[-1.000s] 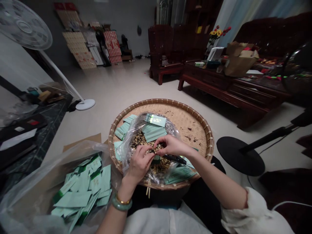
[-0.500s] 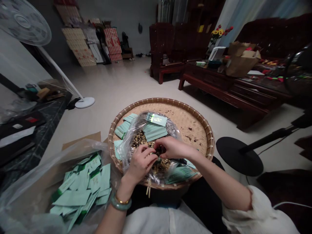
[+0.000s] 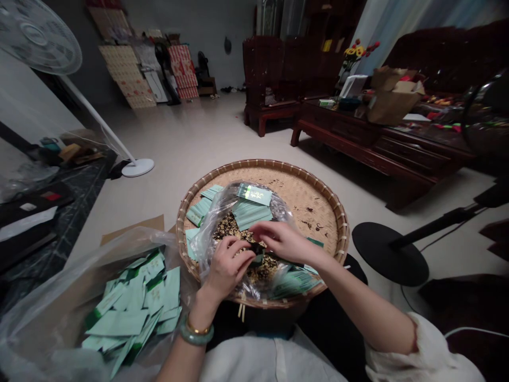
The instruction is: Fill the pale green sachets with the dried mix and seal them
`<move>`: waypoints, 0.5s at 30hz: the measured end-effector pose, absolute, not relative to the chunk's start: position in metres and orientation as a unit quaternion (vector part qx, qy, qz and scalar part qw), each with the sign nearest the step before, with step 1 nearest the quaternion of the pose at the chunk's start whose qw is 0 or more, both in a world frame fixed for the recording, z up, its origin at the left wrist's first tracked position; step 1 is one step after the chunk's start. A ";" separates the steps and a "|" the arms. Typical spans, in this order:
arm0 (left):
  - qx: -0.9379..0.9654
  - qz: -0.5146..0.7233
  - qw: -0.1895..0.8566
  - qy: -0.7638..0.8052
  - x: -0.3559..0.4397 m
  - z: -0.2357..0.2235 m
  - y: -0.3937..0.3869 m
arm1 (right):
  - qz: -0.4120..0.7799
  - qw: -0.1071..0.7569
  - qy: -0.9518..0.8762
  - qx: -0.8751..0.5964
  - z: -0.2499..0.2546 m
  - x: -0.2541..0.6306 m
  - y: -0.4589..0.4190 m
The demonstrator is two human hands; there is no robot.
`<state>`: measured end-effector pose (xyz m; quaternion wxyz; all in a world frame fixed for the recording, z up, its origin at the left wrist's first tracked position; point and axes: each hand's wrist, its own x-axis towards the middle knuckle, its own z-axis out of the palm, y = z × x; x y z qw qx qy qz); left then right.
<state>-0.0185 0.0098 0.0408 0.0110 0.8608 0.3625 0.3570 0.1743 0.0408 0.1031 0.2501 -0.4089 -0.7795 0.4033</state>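
My left hand (image 3: 230, 263) is closed, thumb and fingers pinching a small green packet (image 3: 258, 260) over a clear plastic bag (image 3: 207, 239). In the bag lies a loose dried mix (image 3: 226, 227), dark and yellowish. My right hand (image 3: 276, 237) hovers just above the packet, fingers bent and apart; its fingertips are partly hidden. Beyond the hands, a stack of pale green packets (image 3: 251, 214) rests on the bag. The bag sits in a round woven bamboo tray (image 3: 318, 199), with more green packets (image 3: 296, 284) near its front edge.
To the left, a big clear plastic bag (image 3: 131, 239) holds many green packets (image 3: 119, 322). A white standing fan (image 3: 137, 167) is behind it. At right are a black fan base (image 3: 387, 253) and a dark wooden table (image 3: 358, 135) with a paper bag (image 3: 393, 103).
My right hand has drawn up slightly from the packet, its fingers loosening from a pinch. My left hand stays nearly in place, and more of the packet's dark part shows between the hands.
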 end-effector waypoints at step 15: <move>0.833 0.397 0.091 0.374 -0.016 0.045 0.007 | 0.314 0.188 -0.844 -0.392 0.086 0.188 0.027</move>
